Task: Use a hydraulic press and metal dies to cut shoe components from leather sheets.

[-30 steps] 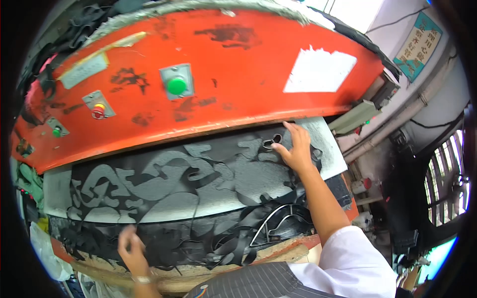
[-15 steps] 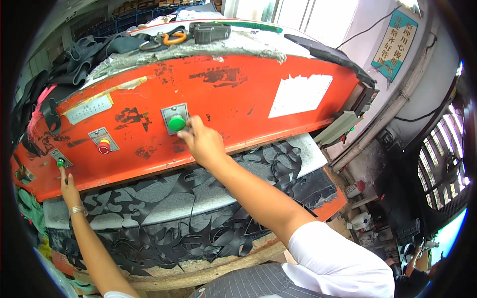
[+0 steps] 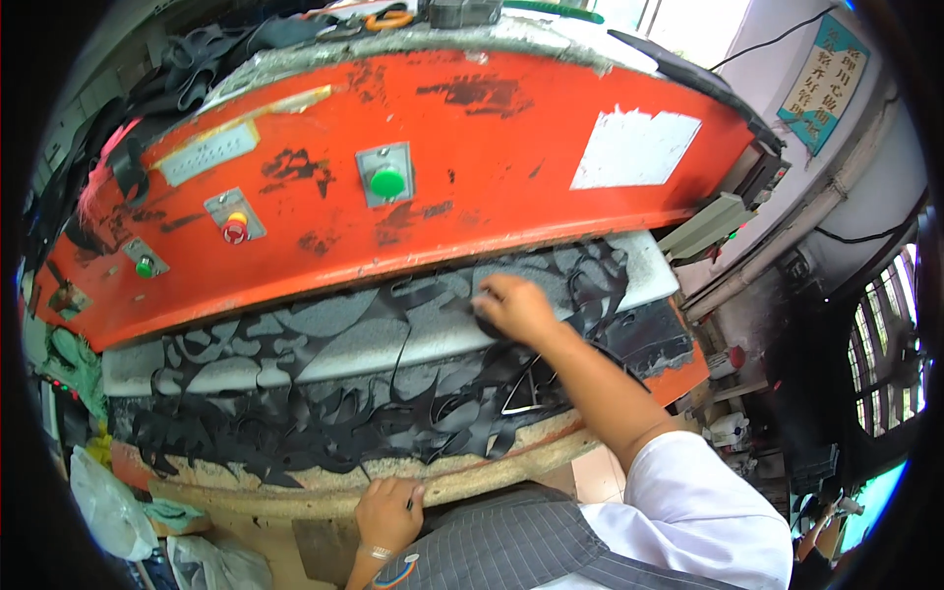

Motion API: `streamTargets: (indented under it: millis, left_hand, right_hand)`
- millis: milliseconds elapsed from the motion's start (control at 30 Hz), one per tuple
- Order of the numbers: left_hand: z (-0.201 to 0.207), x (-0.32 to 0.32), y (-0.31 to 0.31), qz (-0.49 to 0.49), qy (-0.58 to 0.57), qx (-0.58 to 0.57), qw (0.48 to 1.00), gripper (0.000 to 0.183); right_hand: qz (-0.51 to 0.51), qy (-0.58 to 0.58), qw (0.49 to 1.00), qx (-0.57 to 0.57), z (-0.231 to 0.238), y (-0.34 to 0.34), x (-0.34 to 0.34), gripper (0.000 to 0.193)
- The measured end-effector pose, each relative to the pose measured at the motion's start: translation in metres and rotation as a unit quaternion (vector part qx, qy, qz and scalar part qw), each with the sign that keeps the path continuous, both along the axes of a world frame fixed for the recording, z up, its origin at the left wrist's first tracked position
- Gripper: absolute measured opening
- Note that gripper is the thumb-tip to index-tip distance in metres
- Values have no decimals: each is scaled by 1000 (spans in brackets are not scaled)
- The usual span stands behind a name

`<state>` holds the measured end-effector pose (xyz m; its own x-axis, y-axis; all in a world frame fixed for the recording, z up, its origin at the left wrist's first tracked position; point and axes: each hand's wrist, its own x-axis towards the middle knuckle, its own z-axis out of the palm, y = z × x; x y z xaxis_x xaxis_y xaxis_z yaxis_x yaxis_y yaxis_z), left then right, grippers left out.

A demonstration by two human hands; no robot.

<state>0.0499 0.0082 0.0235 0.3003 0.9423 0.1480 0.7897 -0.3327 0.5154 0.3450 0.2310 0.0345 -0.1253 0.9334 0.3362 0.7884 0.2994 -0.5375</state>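
My right hand [image 3: 517,309] reaches over the pale board under the red press, its fingers curled on the black cut-out scrap [image 3: 379,307] lying there. The fingertips' undersides are hidden. My left hand [image 3: 389,513] is closed at the wooden front rail, low in the view; a small dark thing shows at its fingers, too little to name. A thin metal outline [image 3: 526,395], like a cutting die, lies partly covered among tangled black offcuts [image 3: 324,428] in front of the board. The large green button [image 3: 386,181] and small green button [image 3: 146,266] are untouched.
The red press beam [image 3: 492,147] spans the back, with a red stop button [image 3: 235,229] on it. Black strips, orange-handled scissors [image 3: 389,19] and a dark box [image 3: 465,12] lie on top. Plastic bags [image 3: 113,506] sit low left. A person's arm shows far right.
My left hand has left the small green button and come back to the front rail. My right hand has dropped from the large green button to the black scrap. The view has shifted.
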Motion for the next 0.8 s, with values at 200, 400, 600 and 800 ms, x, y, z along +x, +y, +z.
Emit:
streamTargets:
  millis: [200,400,600,800]
  left_hand:
    - [1,14,6,55,-11,22,998,15]
    - [10,-7,60,-65,1,-235,970,24]
    - [7,9,215,46,-80,72,993,21]
    - [-12,20,250,122,29,7,992,26]
  right_hand:
    - [-74,-151,984,61,10,36,80,30]
    - [-47,-290,956,7,24,68,141,52]
    - [76,-302,950,-7,2,111,156,54]
    - [77,-102,991,-45,-12,55,152,47]
